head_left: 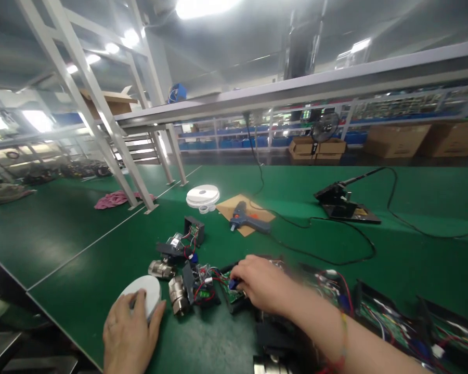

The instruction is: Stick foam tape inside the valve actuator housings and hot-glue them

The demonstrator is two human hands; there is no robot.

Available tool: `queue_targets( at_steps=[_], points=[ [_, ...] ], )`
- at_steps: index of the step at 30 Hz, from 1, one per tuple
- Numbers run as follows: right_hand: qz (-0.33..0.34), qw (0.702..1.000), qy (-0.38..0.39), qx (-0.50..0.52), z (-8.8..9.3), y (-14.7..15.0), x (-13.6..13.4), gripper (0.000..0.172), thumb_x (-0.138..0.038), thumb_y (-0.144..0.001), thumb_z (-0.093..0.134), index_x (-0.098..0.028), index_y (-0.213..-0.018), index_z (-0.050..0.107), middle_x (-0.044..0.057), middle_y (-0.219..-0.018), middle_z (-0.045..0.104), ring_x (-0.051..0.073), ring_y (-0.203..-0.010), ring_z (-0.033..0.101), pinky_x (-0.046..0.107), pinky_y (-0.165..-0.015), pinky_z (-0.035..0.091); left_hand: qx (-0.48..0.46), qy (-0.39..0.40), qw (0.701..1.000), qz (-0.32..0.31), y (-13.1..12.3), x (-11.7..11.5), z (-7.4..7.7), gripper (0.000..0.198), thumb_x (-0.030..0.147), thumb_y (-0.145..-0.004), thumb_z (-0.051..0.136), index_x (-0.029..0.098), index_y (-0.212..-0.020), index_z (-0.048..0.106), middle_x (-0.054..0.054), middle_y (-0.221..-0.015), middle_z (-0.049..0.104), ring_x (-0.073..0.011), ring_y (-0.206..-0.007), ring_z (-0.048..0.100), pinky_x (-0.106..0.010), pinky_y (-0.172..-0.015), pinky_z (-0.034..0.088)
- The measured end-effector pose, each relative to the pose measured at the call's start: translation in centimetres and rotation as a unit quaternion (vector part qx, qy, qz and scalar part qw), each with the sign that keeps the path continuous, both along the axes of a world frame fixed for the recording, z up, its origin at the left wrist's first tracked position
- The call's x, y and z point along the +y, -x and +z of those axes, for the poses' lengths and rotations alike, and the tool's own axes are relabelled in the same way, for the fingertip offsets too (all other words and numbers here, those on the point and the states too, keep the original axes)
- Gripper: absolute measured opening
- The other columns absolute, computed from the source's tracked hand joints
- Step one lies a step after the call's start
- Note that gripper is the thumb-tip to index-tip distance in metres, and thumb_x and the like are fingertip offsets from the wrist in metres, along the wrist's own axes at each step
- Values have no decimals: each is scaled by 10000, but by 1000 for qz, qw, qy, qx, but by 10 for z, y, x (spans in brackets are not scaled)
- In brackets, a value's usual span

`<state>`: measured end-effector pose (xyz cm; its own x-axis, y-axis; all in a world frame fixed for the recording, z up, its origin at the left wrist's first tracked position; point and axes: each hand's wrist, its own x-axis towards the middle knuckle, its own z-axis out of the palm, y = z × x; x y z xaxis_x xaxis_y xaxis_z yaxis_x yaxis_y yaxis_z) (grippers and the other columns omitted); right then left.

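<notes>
My left hand (130, 332) grips a white round disc (150, 291) at the table's near left, fingers curled over its top and thumb along its right edge. With fingers closed, my right hand (257, 283) pinches a small blue part (233, 284) over a green circuit board (231, 297) in a black housing. Left of that board lies an opened black housing with red and black wires (205, 288), beside a metal valve fitting (178, 296). Another metal fitting (161, 269) and an opened housing (195, 231) sit just behind. My right forearm hides part of the row.
A grey glue gun (245, 218) lies on a cardboard sheet (239, 200), its cord trailing right. Farther right is a black soldering iron stand (347, 205). A white reel (203, 196) rests behind. Several wired housings (386, 311) line the right. White shelf posts (113, 130) rise at left.
</notes>
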<state>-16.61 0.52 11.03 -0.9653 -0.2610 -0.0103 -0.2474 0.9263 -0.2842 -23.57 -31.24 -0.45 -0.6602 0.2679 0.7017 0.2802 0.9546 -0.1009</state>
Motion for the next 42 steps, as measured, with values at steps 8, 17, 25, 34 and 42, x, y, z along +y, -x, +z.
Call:
queue_targets(
  at_steps=[8, 17, 25, 34, 42],
  points=[
    [97, 991, -79, -35, -9, 14, 6, 102, -152, -882, 645, -166, -928, 735, 89, -926, 747, 237, -933, 662, 296, -756, 434, -90, -200, 930, -296, -68, 103, 12, 320, 386, -1021, 479, 177, -1258, 528, -65, -1013, 690, -95, -640, 623, -180, -651, 553],
    [150, 980, -119, -50, -26, 28, 2, 124, -118, -800, 640, -141, -845, 753, 122, -825, 751, 261, -797, 705, 304, -646, 426, -108, -44, 946, -302, -53, 128, -29, 531, 317, -1040, 386, 59, -1497, 309, -142, -1367, 593, -182, -1230, 610, -239, -962, 551],
    [150, 979, -104, -88, -22, 24, 5, 166, -59, -769, 632, -158, -826, 753, 107, -801, 757, 248, -774, 715, 280, -601, 393, -109, -64, 942, -310, -52, 127, -28, 455, 306, -1042, 393, 66, -1428, 397, -133, -1303, 637, -173, -1189, 635, -235, -967, 547],
    [124, 985, -4, -120, -26, 35, 8, 124, -112, -795, 716, -223, -835, 752, -5, -789, 753, 155, -746, 682, 215, -580, 361, -150, -111, 933, -308, -55, 132, -24, 301, 311, -1049, 342, 164, -1225, 538, -113, -1285, 639, -169, -1179, 638, -246, -928, 565],
    [108, 981, 17, -163, -32, 45, 10, 120, -129, -786, 782, -225, -859, 795, -13, -830, 756, 125, -760, 673, 179, -598, 385, -91, -10, 942, -324, -50, 125, -28, 272, 227, -1014, 407, 206, -1197, 608, -148, -1328, 596, -180, -1138, 663, -230, -903, 572]
  ],
)
